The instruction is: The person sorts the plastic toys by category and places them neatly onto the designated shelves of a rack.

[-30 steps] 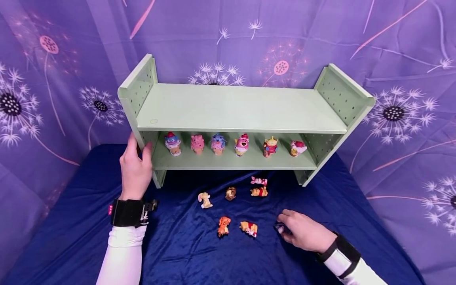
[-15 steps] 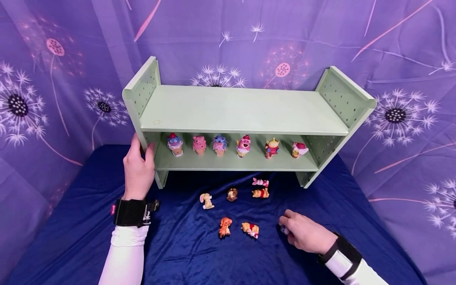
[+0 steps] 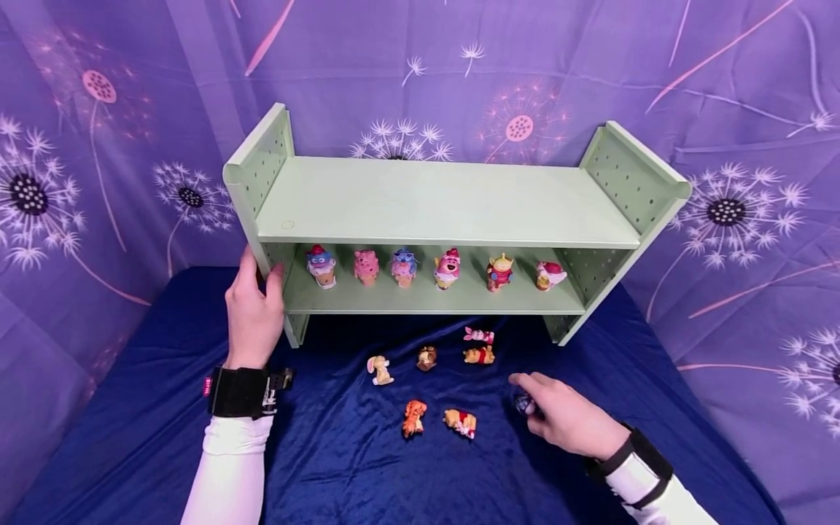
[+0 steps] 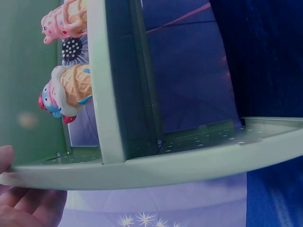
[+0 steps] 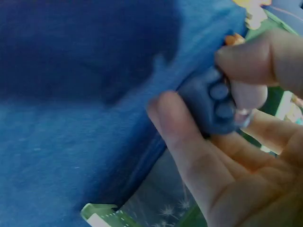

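My left hand (image 3: pixel 254 321) grips the front edge of the left side panel of a pale green two-tier shelf (image 3: pixel 446 200), thumb inside and fingers outside. Over the blue cloth at the right, my right hand (image 3: pixel 571 415) pinches a small blue-grey figurine (image 5: pixel 208 104) between thumb and fingers; its index finger reaches past it. Left of that hand lie a yellow bear figurine in red (image 3: pixel 461 421), an orange tiger figurine (image 3: pixel 413 418), a rabbit figurine (image 3: pixel 380 370), a brown owl-like figurine (image 3: pixel 426 358), a second bear (image 3: pixel 480 355) and a pink piglet figurine (image 3: pixel 479 335).
Several ice-cream-style figurines stand in a row on the lower tier, from a blue one with a red cap (image 3: pixel 321 267) to a pink-and-white one (image 3: pixel 550 275) near the right panel. A purple dandelion-print curtain (image 3: pixel 420 87) hangs behind. Blue cloth (image 3: pixel 354 474) covers the surface.
My right hand takes the blue-grey figurine into its fingers and turns slightly, its index finger now straighter and more of the figurine showing. The left hand keeps its hold on the shelf.
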Available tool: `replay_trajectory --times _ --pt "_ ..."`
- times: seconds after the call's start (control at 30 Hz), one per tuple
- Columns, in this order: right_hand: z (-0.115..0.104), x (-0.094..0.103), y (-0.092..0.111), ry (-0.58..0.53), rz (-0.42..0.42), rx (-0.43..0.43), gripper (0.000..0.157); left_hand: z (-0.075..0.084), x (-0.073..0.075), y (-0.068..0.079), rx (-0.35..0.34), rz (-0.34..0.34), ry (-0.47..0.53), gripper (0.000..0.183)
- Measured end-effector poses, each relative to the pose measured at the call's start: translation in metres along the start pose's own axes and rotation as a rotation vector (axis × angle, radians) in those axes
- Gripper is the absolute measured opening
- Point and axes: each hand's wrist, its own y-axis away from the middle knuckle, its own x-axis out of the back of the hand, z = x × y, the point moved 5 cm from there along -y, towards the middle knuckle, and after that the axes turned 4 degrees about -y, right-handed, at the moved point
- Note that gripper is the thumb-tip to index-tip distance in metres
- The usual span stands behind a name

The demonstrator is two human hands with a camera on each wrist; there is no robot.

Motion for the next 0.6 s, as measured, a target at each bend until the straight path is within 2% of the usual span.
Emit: replay_trajectory --times 0.3,0.6 --pt "-0.003 0.03 -0.016 0.031 0.15 -0.026 0.036 0.0 0.0 0.0 -0.005 0.002 0.012 0.045" --pt "-0.016 0.061 -0.041 0.013 0.238 -0.01 0.037 0.0 0.0 0.0 -0.005 0.007 0.008 0.044"
